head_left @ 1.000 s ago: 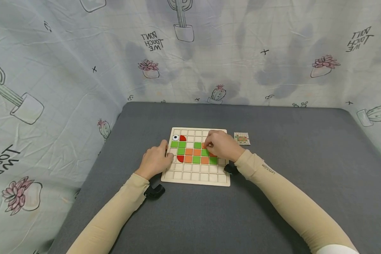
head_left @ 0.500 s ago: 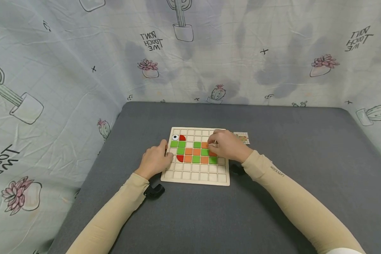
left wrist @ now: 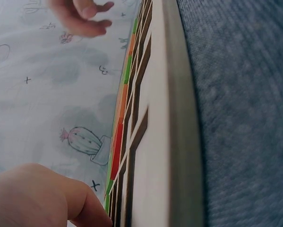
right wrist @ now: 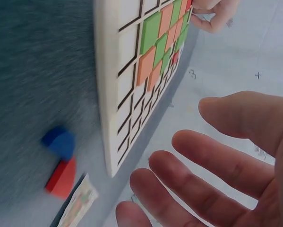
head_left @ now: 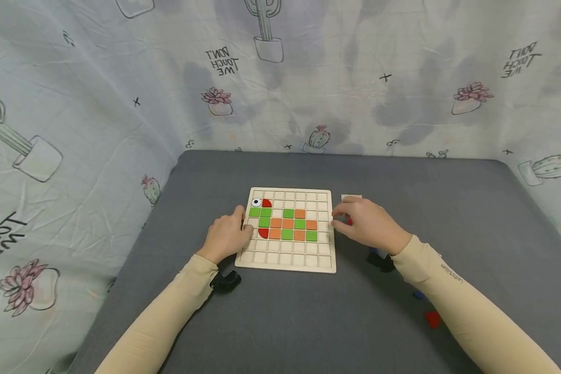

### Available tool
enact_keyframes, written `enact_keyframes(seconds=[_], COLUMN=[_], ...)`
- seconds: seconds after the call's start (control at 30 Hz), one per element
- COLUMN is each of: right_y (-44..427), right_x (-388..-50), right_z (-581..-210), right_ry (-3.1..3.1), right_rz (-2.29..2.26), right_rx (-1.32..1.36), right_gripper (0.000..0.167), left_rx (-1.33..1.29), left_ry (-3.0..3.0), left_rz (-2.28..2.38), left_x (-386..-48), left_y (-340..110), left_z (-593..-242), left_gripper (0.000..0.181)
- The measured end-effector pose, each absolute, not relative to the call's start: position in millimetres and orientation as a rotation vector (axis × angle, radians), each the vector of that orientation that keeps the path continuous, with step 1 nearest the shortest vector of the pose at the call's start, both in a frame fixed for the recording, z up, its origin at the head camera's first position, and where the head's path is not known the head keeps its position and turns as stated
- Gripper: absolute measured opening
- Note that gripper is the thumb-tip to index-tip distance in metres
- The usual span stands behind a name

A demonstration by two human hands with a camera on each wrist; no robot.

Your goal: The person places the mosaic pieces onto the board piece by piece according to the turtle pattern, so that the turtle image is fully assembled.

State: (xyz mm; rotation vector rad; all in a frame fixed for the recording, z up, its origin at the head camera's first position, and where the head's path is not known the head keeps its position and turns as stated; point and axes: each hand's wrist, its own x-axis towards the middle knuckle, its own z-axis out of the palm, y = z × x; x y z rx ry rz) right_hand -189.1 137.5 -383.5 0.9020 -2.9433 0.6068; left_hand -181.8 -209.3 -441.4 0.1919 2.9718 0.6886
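A wooden grid board [head_left: 285, 259] carries green, orange and red tiles plus a round eye tile [head_left: 256, 202]. My left hand [head_left: 225, 236] grips the board's left edge, its thumb lying over the grid. Just off the right edge, my right hand [head_left: 371, 223] hovers with fingers spread and nothing held, as the right wrist view confirms. Below it on the cloth, a blue rounded piece [right wrist: 59, 142] and a red rounded piece [right wrist: 62, 177] lie against each other. In the head view that hand mostly hides them.
A small pattern card [right wrist: 80, 203] lies beyond the red piece, mostly covered by the right hand in the head view. Nearer me, another red piece [head_left: 433, 319] and a blue piece [head_left: 419, 294] show beside the right sleeve. Patterned cloth hangs behind the grey table [head_left: 280, 322].
My right hand has drawn away from the orange tile in the upper tile row and moved right, off the board. Loose red and blue pieces have come into view. The left hand stays put.
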Motion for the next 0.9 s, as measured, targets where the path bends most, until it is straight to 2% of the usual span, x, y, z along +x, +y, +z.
enact_keyframes(seconds=[0.33,0.9], right_y=[173,229], right_x=[-154,-92], right_z=[-382,-399], right_ry=[-2.909,-2.816], right_rz=[0.576,0.479], right_rx=[0.836,0.810], right_gripper=[0.012,0.027], left_rx=[0.189,0.197], left_ry=[2.968,2.976], left_rz=[0.685,0.671], left_x=[-181,-181], left_y=[-210,-210], left_z=[-441,-442], left_gripper=[0.020,0.020])
